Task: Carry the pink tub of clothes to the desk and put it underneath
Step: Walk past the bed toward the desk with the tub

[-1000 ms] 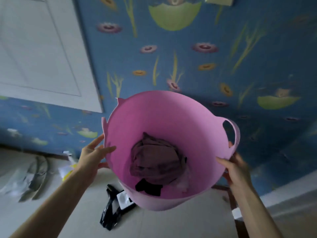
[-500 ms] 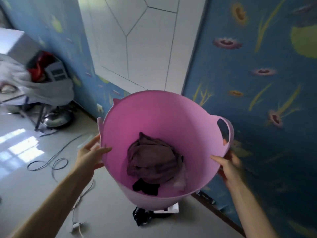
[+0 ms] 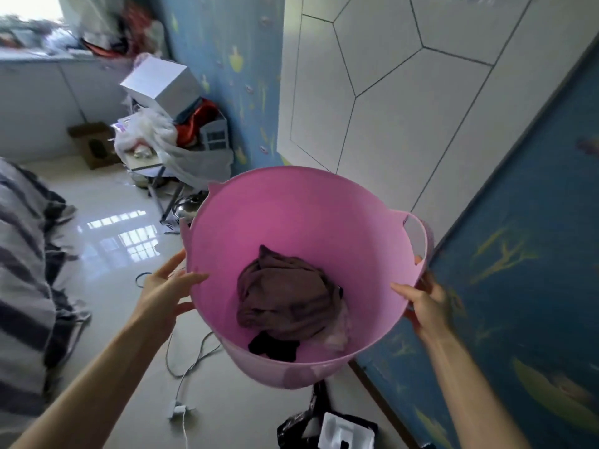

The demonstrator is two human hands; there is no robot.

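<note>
1. Two walls fill most of the view: blue wallpaper [image 3: 531, 222] with yellow and green shapes on the right and far side, and a white panel [image 3: 389, 102] crossed by thin dark lines between them.
2. Glossy pale floor [image 3: 107, 296] runs along the left, reflecting a bright window.
3. Striped grey bedding [image 3: 22, 270] hangs at the left edge.
4. Held up off the floor in the middle of the view is the pink tub [image 3: 291, 215], tilted so its open mouth faces the camera; one handle loop shows at its right rim.
5. Both bare forearms reach up from the bottom corners to the tub.
6. Crumpled purple-brown clothes [image 3: 285, 296] lie in the tub's bottom, with a black piece just below them and a pale piece at their right.
7. A cluttered small table [image 3: 181, 137] stands far back against the wall, carrying a white box, plastic bags and red cloth.
8. Left hand [image 3: 162, 293] presses the tub's left wall from outside, fingers spread, thumb hooked over the rim.
9. Right hand [image 3: 424, 296] clasps the right rim below the handle, thumb inside, fingers curled behind.
10. A grey cable [image 3: 188, 361] trails across the floor beneath the tub.
</note>
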